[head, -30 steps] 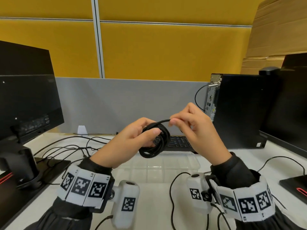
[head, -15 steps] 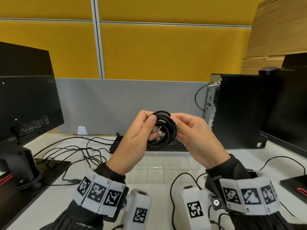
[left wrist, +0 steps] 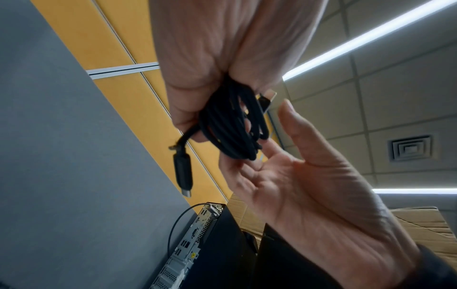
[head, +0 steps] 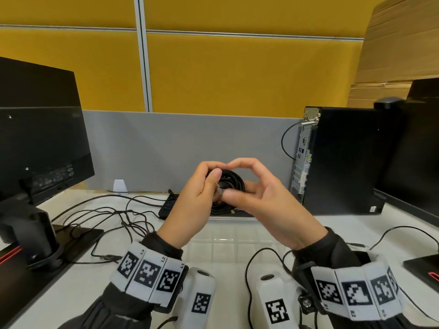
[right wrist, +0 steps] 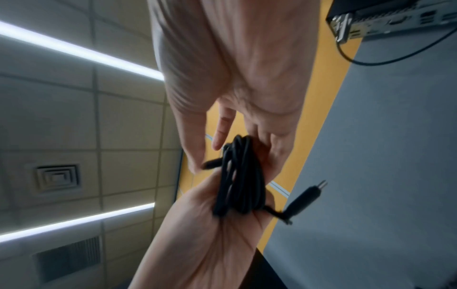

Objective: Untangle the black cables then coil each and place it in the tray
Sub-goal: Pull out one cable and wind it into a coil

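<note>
A coiled black cable (head: 234,182) is held up in front of me, above the clear plastic tray (head: 228,245) on the desk. My left hand (head: 202,193) grips the coil's left side, thumb over the front; the left wrist view shows the coil (left wrist: 230,127) in its curled fingers. One plug (left wrist: 183,172) dangles below. My right hand (head: 259,198) cups the coil's right side, index arched over the top and thumb against the short cable end (right wrist: 210,163). In the right wrist view the coil (right wrist: 238,176) is blurred and the other plug (right wrist: 304,199) sticks out.
Loose black cables (head: 107,217) lie on the white desk at left, by a monitor (head: 42,143) and its stand. A keyboard (head: 169,205) sits behind the tray. A PC tower (head: 344,160) and a second monitor (head: 422,143) stand right. Another cable (head: 249,269) loops by my right wrist.
Both hands rose with the coil. The loose end that my right hand held out above the coil is now drawn in against it, and my right thumb has come to the coil's front.
</note>
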A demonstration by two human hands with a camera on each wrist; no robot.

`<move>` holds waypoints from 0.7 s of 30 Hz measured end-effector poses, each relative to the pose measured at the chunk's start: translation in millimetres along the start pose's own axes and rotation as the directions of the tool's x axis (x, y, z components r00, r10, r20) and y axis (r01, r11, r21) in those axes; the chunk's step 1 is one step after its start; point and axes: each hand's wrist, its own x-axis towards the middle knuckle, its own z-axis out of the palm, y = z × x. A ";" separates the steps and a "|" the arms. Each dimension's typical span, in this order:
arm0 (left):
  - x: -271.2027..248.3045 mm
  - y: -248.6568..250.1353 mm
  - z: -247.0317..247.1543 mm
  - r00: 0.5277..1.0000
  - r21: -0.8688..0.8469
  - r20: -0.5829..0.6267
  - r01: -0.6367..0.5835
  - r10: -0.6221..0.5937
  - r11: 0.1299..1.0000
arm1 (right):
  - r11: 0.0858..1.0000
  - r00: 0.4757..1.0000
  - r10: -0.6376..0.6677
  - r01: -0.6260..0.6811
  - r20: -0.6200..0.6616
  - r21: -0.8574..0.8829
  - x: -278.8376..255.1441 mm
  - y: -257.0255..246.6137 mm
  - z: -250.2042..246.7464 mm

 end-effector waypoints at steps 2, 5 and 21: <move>1.4 -1.2 1.0 1.000 0.013 -0.011 0.017 -0.017 1.000 | 0.995 1.000 -0.021 0.019 -0.016 -0.099 0.5 4.4 3.4; 1.1 -3.6 4.0 1.000 0.055 -0.001 0.000 0.000 0.999 | 0.996 0.994 -0.050 0.042 -0.096 -0.083 2.9 9.7 7.2; 6.4 -10.9 -0.2 0.994 0.002 -0.107 0.026 -0.025 1.000 | 0.351 0.726 -0.687 0.292 -0.033 -0.890 5.9 20.7 7.2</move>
